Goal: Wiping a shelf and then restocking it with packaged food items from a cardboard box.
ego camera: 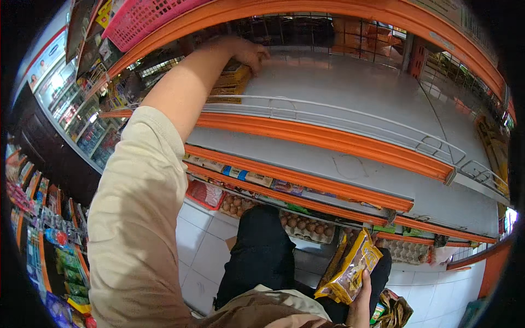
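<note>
My left hand (pixel 248 55) reaches over the wide grey shelf (pixel 328 86), blurred, with its fingers apart and nothing visible in them. Just below it lies a stack of yellow packets (pixel 229 84), partly covered by my forearm. Low by my lap, my right hand (pixel 363 289) grips a yellow snack packet with a clear window (pixel 350 268). Another yellow packet (pixel 334 262) sits behind that one, mostly hidden; whether my fingers hold it too is unclear.
A white wire rail (pixel 328 112) and orange edging (pixel 320 137) run along the shelf front. Egg trays (pixel 307 227) stand beneath the lower shelves. A pink basket (pixel 143 20) is overhead. Brown-gold packaging (pixel 396 309) lies beside my leg. Another product rack (pixel 49 229) stands left.
</note>
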A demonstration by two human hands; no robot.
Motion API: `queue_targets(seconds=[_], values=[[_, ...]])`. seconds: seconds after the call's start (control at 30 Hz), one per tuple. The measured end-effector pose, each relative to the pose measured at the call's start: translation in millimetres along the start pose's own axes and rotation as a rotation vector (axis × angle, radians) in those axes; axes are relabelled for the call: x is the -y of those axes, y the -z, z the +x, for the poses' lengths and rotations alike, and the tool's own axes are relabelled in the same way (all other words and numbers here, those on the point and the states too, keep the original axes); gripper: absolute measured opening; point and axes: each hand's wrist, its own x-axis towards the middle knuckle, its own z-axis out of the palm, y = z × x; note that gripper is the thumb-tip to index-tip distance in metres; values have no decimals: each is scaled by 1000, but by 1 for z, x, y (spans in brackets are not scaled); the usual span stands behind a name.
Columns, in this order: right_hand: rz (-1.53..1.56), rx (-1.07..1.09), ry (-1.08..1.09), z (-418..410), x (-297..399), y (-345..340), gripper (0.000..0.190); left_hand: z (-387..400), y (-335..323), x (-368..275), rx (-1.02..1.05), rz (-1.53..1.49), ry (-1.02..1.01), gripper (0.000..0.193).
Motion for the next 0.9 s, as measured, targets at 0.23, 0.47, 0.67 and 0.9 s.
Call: queue_targets(seconds=[0.23,0.47,0.67,0.9], values=[[16,21,-24,6,-4,13,53,8,-9,28,36,-98,-120,81],[-20,2,-33,4,-1,6,54,-36,-5,2,-7,-108,-116,76],[-32,-23,-20,5,-5,6,56,-30,-14,18,-123,-119,-189,63],[-15,31,-47,2,-2,8,50,-62,0,38,-488,-320,-196,50]])
